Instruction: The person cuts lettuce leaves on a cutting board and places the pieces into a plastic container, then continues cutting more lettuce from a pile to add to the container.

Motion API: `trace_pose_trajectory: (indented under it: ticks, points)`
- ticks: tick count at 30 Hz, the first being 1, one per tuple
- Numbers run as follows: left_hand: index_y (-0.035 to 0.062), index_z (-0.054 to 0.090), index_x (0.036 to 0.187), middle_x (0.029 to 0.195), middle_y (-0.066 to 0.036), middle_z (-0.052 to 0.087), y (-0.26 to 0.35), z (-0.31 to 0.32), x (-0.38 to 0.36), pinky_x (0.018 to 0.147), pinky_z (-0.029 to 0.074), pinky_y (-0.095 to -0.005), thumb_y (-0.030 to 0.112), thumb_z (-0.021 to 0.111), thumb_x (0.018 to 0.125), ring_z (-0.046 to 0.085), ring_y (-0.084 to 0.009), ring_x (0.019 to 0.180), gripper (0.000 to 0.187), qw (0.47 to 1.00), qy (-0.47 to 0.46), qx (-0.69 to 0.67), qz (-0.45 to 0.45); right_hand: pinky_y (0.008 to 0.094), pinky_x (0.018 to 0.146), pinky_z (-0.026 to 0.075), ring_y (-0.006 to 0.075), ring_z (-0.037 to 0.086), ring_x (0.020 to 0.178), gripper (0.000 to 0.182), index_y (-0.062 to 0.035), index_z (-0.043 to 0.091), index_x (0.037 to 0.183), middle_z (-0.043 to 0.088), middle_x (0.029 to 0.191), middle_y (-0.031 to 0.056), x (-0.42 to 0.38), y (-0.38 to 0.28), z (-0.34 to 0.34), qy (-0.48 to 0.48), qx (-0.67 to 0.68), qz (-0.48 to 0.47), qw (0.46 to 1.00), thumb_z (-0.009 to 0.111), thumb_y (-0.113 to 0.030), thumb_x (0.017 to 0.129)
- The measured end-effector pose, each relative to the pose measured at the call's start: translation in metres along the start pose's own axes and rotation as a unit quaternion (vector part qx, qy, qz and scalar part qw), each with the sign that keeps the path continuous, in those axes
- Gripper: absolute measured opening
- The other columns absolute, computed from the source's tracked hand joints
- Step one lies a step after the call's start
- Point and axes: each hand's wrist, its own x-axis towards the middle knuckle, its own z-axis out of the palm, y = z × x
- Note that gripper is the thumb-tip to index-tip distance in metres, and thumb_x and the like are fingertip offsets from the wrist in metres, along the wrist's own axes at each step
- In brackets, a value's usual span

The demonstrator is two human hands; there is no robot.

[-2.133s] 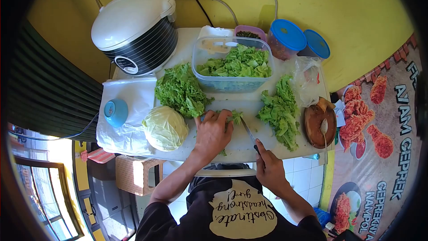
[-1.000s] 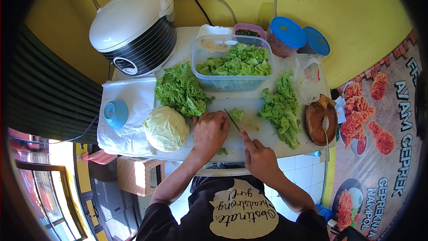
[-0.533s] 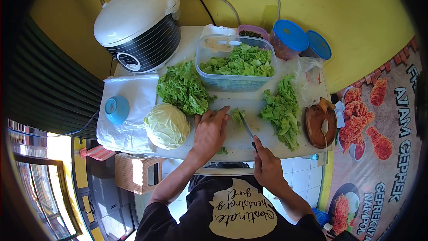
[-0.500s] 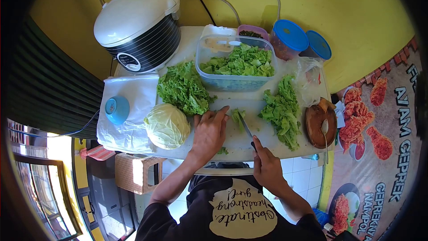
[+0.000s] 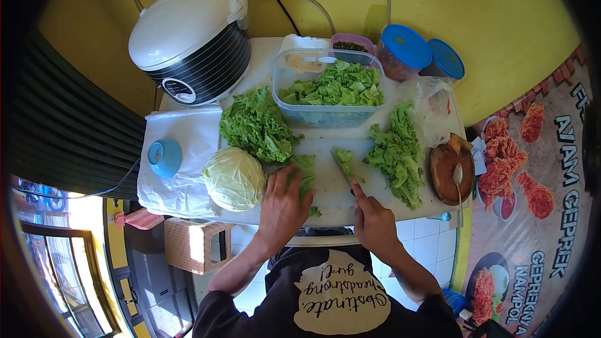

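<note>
At the far left of the white table (image 5: 188, 131) a small blue bowl (image 5: 164, 156) stands on a white plastic sheet (image 5: 188, 144), and just right of it lies a round pale green cabbage (image 5: 233, 179). Behind them is a big white and black rice cooker (image 5: 191, 40).

My left hand (image 5: 283, 203) is near the table's front edge, just right of the cabbage. The fingers are spread open and flat, and they press on a piece of green lettuce leaf (image 5: 305, 172); most of this leaf is under my fingers, so I cannot see its shape.

My right hand (image 5: 374, 225) is closed around the dark handle of a thin kitchen knife (image 5: 343, 170). The handle is almost all hidden in my fist. The blade points away from me, to a small cut lettuce piece (image 5: 344, 156); if they touch, I cannot tell.

Further right is a pile of loose lettuce leaves (image 5: 395, 153), then a round brown wooden mortar (image 5: 449, 174).
</note>
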Motion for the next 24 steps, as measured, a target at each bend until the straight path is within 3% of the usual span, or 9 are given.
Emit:
trace_pose_trajectory:
  ticks: [5,15,17,24]
  points:
    - [-0.0106,0.062,0.123,0.134,-0.024,0.057,-0.006,0.009,0.001,0.102,0.048,-0.0490,0.016,0.074,0.088,0.056,-0.0433,0.119,0.046,1.000,-0.003,0.026,0.015,0.0412,0.052,0.055,0.0311,0.065,0.056,0.064,-0.0044,0.047,0.151,0.066,0.080,0.0140,0.000,0.001,-0.009,0.011,-0.016,0.028,0.999,0.062,0.001,0.089]
    - [-0.0112,0.061,0.123,0.136,-0.024,0.057,-0.004,0.016,0.011,0.107,0.046,-0.0454,0.013,0.072,0.088,0.054,-0.0396,0.125,0.044,0.999,-0.013,0.008,0.035,0.0393,0.054,0.055,0.0305,0.067,0.059,0.065,-0.0077,0.046,0.152,0.069,0.086,0.0147,0.000,-0.006,-0.010,-0.005,0.043,0.016,0.999,0.062,0.002,0.090]
    - [-0.0116,0.059,0.126,0.138,-0.026,0.055,-0.006,0.025,0.014,0.104,0.047,-0.0488,0.009,0.072,0.088,0.054,-0.0447,0.122,0.046,1.000,-0.002,-0.021,0.023,0.0392,0.054,0.055,0.0306,0.067,0.060,0.066,-0.0070,0.044,0.153,0.069,0.085,0.0146,0.000,-0.006,-0.008,-0.007,0.054,0.011,0.998,0.061,0.002,0.090]
    - [-0.0138,0.054,0.132,0.142,-0.028,0.051,0.018,0.031,0.025,0.101,0.048,-0.0512,0.008,0.070,0.091,0.054,-0.0461,0.119,0.049,0.997,0.069,-0.030,-0.007,0.0395,0.054,0.056,0.0311,0.066,0.060,0.067,-0.0058,0.042,0.154,0.068,0.088,0.0143,0.002,-0.018,-0.002,0.012,0.079,0.015,0.997,0.061,0.002,0.090]
